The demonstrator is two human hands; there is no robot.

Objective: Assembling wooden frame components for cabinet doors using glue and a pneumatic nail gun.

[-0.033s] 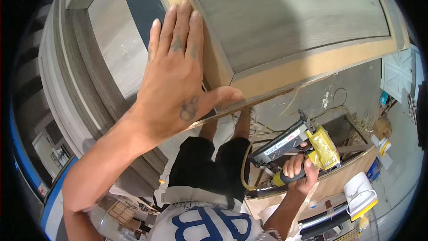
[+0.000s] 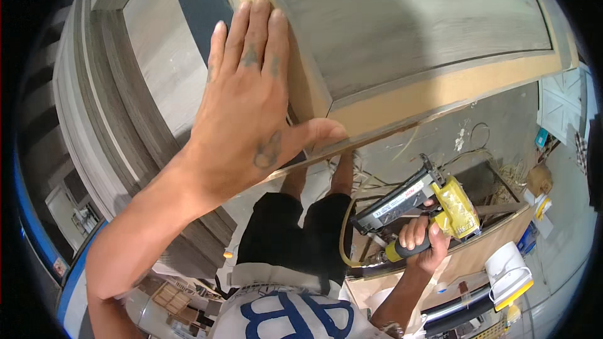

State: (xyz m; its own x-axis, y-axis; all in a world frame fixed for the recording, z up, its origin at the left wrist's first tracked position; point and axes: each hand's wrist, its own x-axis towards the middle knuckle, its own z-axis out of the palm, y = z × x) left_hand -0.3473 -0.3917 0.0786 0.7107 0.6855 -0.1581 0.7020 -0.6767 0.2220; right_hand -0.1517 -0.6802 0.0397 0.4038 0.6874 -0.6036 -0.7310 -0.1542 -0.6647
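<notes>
My left hand (image 2: 245, 100) lies flat on the near left corner of a framed panel (image 2: 377, 119). Its fingers stretch straight out along the panel's left side, and the thumb points right along the near edge. The panel has a pale tan frame around a grey wood-look inset (image 2: 402, 31). At lower right, my right hand (image 2: 419, 245) is closed around the dark grip of a yellow and black nail gun (image 2: 455, 207). A tan air hose (image 2: 347, 238) joins the base of its handle. The gun is held apart from the panel.
Grey-brown boards (image 2: 125, 88) stand stacked to the left. A dark strip (image 2: 200, 9) lies beside the panel. An open wooden box (image 2: 496, 238) with scraps sits behind the gun, near a white bucket (image 2: 505, 270). Loose hose loops (image 2: 377, 182) lie on the floor.
My left hand stays flat on the panel, with only a very slight shift. The nail gun in my right hand keeps its place.
</notes>
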